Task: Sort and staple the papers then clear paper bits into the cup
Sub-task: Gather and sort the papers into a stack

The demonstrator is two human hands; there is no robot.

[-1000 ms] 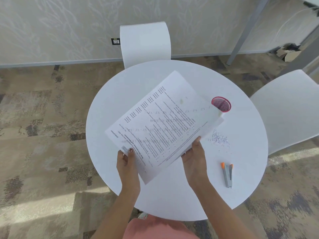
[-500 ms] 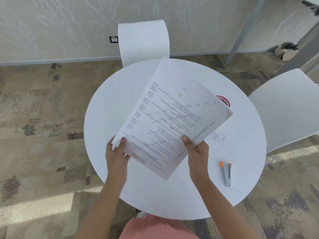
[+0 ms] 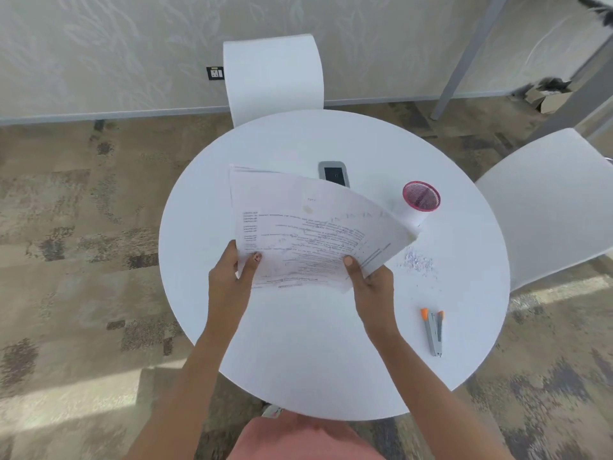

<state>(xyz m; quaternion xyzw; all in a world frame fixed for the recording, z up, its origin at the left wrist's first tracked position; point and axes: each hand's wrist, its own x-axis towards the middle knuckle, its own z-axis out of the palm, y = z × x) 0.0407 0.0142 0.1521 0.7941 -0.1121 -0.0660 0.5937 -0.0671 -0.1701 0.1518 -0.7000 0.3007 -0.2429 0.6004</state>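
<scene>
My left hand (image 3: 232,277) and right hand (image 3: 371,283) each pinch the near edge of the papers (image 3: 308,227), held over the desk (image 3: 298,343). The stapler (image 3: 434,332) lies to the right, nearer my right hand, its long axis running roughly away from me.

Round white counter (image 3: 331,360) on mottled brown-beige carpet (image 3: 66,227); white chair (image 3: 273,74) at far side, second white chair (image 3: 547,200) right; pale leaf-patterned wall (image 3: 99,44) with socket (image 3: 215,73); grey metal leg (image 3: 464,58) upper right; sunlight patch (image 3: 66,400) lower left
</scene>
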